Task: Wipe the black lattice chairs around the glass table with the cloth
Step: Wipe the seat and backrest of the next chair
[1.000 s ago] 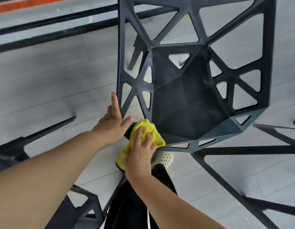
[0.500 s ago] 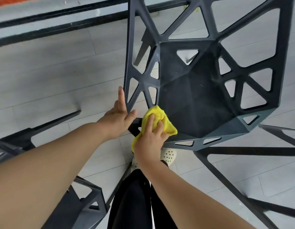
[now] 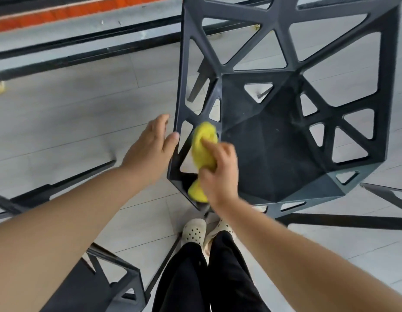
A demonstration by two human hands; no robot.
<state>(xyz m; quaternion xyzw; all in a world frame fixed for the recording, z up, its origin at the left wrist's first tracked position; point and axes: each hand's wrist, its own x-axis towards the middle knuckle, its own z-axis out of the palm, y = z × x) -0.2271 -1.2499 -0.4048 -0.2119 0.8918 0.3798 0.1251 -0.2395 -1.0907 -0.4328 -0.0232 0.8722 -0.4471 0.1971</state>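
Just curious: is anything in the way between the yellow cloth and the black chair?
Nothing visible. The right hand holds the cloth right at the chair's left lattice bars. The left hand is beside the frame, not between them.

We're looking down on what seems to be a dining or café seating area; pale grey plank flooring [image 3: 71, 113] is running underfoot; a black lattice chair [image 3: 274, 154] is standing ahead, a second chair [image 3: 101, 287] matching it at lower left; a black-framed glass counter [image 3: 83, 41] is stretching across the top, an orange strip [image 3: 60, 16] showing beyond.
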